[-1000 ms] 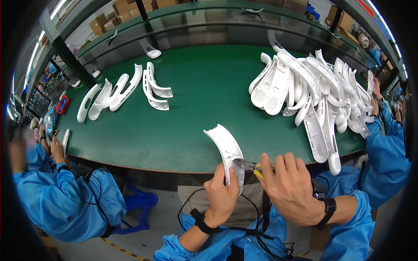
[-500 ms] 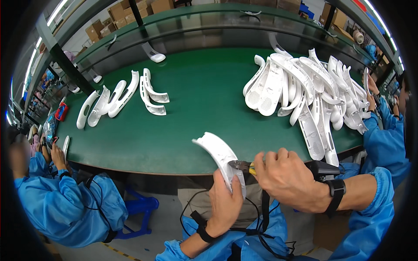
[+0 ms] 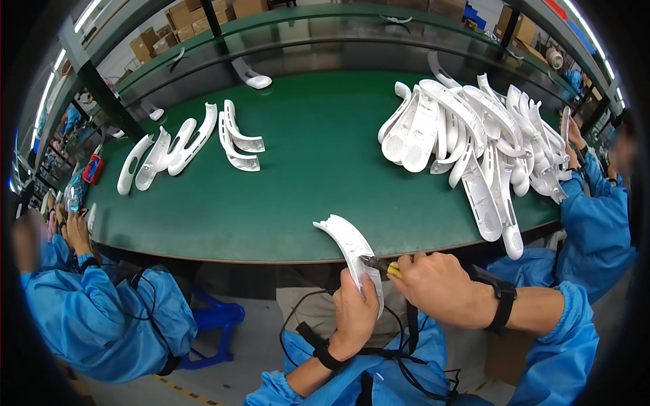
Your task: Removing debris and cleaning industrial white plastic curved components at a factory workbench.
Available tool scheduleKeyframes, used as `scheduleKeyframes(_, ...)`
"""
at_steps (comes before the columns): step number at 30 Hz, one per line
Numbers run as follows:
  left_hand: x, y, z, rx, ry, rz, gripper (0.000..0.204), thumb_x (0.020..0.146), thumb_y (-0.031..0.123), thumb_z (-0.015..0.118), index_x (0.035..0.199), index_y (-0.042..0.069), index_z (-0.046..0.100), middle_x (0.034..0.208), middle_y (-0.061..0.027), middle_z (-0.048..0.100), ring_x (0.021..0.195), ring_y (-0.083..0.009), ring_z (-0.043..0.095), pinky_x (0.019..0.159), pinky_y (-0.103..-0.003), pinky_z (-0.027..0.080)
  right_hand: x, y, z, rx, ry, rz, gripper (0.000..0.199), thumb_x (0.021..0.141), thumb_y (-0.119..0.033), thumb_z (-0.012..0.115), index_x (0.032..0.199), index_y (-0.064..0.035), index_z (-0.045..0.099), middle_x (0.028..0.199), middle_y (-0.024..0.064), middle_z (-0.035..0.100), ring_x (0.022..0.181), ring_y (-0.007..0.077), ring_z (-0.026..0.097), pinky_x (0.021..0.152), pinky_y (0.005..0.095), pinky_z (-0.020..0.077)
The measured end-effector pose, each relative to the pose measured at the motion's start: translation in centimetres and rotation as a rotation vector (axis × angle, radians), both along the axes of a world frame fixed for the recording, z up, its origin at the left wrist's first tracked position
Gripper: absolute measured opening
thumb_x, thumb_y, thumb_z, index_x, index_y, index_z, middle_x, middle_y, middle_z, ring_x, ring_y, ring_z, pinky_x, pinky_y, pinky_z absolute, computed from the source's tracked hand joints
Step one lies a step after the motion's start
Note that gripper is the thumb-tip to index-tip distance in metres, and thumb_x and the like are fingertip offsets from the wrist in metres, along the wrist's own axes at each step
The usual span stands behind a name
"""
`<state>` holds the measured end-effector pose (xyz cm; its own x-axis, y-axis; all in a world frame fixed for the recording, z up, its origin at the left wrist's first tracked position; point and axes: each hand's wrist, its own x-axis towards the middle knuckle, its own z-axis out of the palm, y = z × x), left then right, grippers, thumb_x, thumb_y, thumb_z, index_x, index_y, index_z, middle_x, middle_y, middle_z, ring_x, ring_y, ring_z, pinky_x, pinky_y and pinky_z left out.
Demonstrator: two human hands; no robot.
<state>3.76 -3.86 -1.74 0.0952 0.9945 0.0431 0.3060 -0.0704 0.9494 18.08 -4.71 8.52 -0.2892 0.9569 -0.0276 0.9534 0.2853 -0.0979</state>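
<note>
A curved white plastic shell (image 3: 347,238) is gripped by its lower end in my left hand (image 3: 356,312), just off the table's front edge. My right hand (image 3: 440,287) is closed round the yellow handles of a pair of pliers (image 3: 393,269). The dark metal jaws touch the shell's inner face, right above my left thumb; whether they bite on anything is too small to make out. Most of the handles is hidden in my right palm. To the right lies a large heap of similar white shells (image 3: 467,128), and several more shells (image 3: 193,147) lie apart at the left.
A green table (image 3: 305,183) spans the view, with a dark raised ledge (image 3: 325,57) behind it carrying a few shells. Co-workers in blue smocks sit at the left (image 3: 115,318) and right (image 3: 592,223). A blue stool (image 3: 220,321) stands at the left.
My right hand and the pliers have shifted slightly left and down, with the jaws lower on the shell. The shell has moved slightly right and down, its tip nearer me.
</note>
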Motion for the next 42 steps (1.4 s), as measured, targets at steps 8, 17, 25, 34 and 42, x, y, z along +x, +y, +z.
scheduleKeyframes(8, -0.1, 0.4, -0.4, 0.043, 0.042, 0.007, 0.017, 0.092, 0.010, 0.057, 0.097, -0.005, 0.051, 0.077, -0.0281, 0.063, 0.071, -0.0474, 0.063, 0.059, -0.051, 0.048, -1.0, -1.8, -2.2, -0.173, 0.369, -0.258, 0.034, 0.094, -0.026, 0.058, 0.078, 0.0038, 0.059, 0.062, 0.0237, 0.059, 0.057, 0.0424, 0.060, 0.054, 0.0488, 0.0499)
scheduleKeyframes(17, -0.7, 0.7, -0.6, 0.064, 0.080, -0.052, 0.018, 0.092, 0.011, 0.057, 0.099, -0.004, 0.050, 0.077, -0.0278, 0.064, 0.071, -0.0466, 0.063, 0.058, -0.051, 0.048, -2.0, -2.5, -4.5, -0.490, 0.904, -0.626, 0.039, 0.099, -0.030, 0.050, 0.081, 0.0035, 0.060, 0.058, 0.0091, 0.056, 0.046, 0.0178, 0.051, 0.050, 0.0352, 0.0449)
scheduleKeyframes(25, -1.0, 1.7, -0.6, 0.067, 0.041, -0.097, 0.018, 0.092, 0.010, 0.056, 0.097, -0.007, 0.052, 0.076, -0.0297, 0.063, 0.070, -0.0477, 0.063, 0.059, -0.051, 0.049, -1.5, -4.6, -4.7, -0.427, 1.189, -0.551, 0.043, 0.101, -0.038, 0.044, 0.096, 0.0024, 0.058, 0.078, 0.0066, 0.060, 0.067, 0.0160, 0.057, 0.063, 0.0336, 0.0466)
scheduleKeyframes(34, -1.0, 2.1, 1.0, -0.041, 0.226, -0.182, 0.019, 0.092, 0.009, 0.057, 0.099, -0.008, 0.053, 0.077, -0.0309, 0.063, 0.076, -0.0483, 0.063, 0.065, -0.050, 0.050, -0.8, -2.7, -6.1, 0.285, 1.179, -0.433, 0.022, 0.088, -0.009, 0.067, 0.106, 0.0025, 0.065, 0.107, 0.0148, 0.062, 0.082, 0.0214, 0.061, 0.073, 0.0295, 0.0493)
scheduleKeyframes(42, -1.4, 2.4, 2.1, 0.116, 0.352, -0.249, 0.018, 0.090, 0.006, 0.058, 0.090, -0.008, 0.047, 0.069, -0.0315, 0.059, 0.067, -0.0504, 0.059, 0.058, -0.055, 0.046, -0.9, -0.9, -5.0, 0.471, 1.147, -0.129, 0.026, 0.075, 0.008, 0.072, 0.100, 0.0033, 0.065, 0.100, 0.0177, 0.067, 0.083, 0.0230, 0.068, 0.071, 0.0289, 0.0554)
